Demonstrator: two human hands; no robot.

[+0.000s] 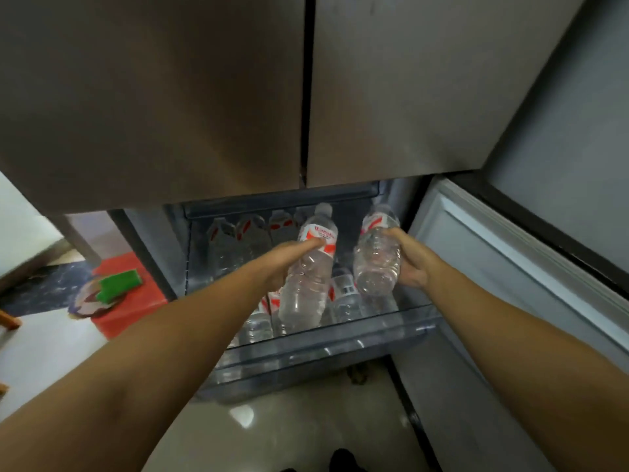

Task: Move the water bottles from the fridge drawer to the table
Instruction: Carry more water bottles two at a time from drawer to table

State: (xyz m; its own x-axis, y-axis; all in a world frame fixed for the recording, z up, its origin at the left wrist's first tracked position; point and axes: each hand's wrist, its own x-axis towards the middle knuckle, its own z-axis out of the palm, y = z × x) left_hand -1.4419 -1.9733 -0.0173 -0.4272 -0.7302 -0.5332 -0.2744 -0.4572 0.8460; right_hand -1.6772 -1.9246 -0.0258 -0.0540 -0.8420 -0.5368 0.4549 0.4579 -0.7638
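Observation:
Both my arms reach into the open fridge drawer (326,349), a clear plastic bin pulled out below the closed upper doors. My left hand (289,258) grips a clear water bottle (308,277) with a red and white label, held above the drawer with its cap pointing away. My right hand (410,262) grips a second such bottle (376,257), also lifted and tilted away. Several more water bottles (343,294) lie in the drawer beneath them, and others stand at its back (238,240). The table is out of view.
The closed fridge doors (204,97) hang overhead. An open lower fridge door (510,260) stands to the right. On the floor at left lie a red mat (136,308) and a green sponge (119,282) on a round object. Pale tiled floor (306,430) lies below.

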